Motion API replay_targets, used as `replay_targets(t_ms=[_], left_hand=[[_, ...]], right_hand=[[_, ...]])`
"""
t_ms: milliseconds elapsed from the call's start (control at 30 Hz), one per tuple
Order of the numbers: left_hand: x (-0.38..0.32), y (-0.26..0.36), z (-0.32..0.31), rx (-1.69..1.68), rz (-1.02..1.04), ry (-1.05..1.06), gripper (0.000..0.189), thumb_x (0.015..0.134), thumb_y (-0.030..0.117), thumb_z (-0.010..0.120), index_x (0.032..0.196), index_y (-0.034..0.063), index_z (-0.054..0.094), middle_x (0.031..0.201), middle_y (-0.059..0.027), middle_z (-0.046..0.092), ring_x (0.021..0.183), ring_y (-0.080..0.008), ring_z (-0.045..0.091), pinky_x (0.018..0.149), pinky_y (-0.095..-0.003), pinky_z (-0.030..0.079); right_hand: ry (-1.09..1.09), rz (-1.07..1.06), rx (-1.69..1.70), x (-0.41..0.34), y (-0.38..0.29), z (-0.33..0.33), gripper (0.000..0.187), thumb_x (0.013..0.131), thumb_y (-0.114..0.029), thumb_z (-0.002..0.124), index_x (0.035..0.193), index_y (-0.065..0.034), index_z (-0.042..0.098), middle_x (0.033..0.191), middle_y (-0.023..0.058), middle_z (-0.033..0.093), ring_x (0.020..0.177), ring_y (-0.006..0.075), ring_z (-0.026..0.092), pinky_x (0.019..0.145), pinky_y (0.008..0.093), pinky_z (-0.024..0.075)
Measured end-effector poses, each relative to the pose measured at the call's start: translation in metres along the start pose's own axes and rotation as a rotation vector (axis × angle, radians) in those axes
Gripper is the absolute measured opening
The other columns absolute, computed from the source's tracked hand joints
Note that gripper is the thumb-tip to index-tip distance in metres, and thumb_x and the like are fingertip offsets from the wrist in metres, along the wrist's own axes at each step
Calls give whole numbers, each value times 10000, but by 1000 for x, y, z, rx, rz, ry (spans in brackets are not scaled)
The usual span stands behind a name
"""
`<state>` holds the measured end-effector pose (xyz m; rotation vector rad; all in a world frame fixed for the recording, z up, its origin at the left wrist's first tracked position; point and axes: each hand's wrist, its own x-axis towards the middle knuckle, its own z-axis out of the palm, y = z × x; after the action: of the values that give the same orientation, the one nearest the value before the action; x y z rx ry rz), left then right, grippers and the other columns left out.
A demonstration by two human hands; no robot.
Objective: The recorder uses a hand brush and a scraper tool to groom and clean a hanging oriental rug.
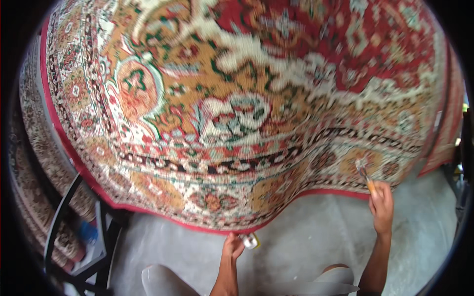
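Observation:
A large patterned rug (pixel 237 122) with a red edge binding hangs in front of me, wavy along its bottom. My left hand (pixel 233 246) is closed at the bottom binding, with a small white and yellow object (pixel 249 241) beside its fingers; what that object is, I cannot tell. In my right hand (pixel 382 205) is a small tool with an orange-brown handle (pixel 371 186) and a metal neck. Its pale tip lies over the rug's lower right border; blur hides whether it is a brush.
More rugs (pixel 40 140) hang or stand at the far left, beside a black metal frame (pixel 61 211). Another red-edged rug (pixel 440 137) hangs at the right. Below is a grey floor (pixel 296 255), with my knees (pixel 166 279) at the bottom.

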<state>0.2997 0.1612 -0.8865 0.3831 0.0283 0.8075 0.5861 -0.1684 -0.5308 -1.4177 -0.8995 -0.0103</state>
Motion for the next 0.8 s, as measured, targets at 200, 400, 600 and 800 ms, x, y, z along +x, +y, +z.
replay_targets(t_ms=[200,400,600,800], left_hand=[[-8,33,47,-11,152,-52,627,842,264,798,1363,52,522,1363,-96,576,1223,-318,540,892,-525,501],[30,25,43,-4,99,14,608,862,79,743,1396,6,460,1364,-110,566,1230,-297,555,1068,-477,443],[13,32,53,1,223,82,613,862,38,734,1409,30,458,1372,-107,559,1251,-268,546,1098,-447,425],[33,31,74,29,349,67,591,874,46,730,1400,19,463,1335,-106,585,1216,-251,576,1095,-436,429]], right_hand=[[255,-990,-192,139,-288,144,313,1029,-183,519,1289,-37,613,1112,79,695,720,58,512,629,270,431],[663,-1266,-657,283,-471,209,314,976,-255,531,1181,-89,701,1171,182,673,974,380,671,870,447,533],[541,-1445,-797,211,-272,291,376,974,-113,470,1301,47,562,875,243,687,657,337,675,575,449,536],[114,-978,-648,123,-171,275,353,997,-168,486,1277,-18,640,599,168,627,463,279,613,449,445,462]])
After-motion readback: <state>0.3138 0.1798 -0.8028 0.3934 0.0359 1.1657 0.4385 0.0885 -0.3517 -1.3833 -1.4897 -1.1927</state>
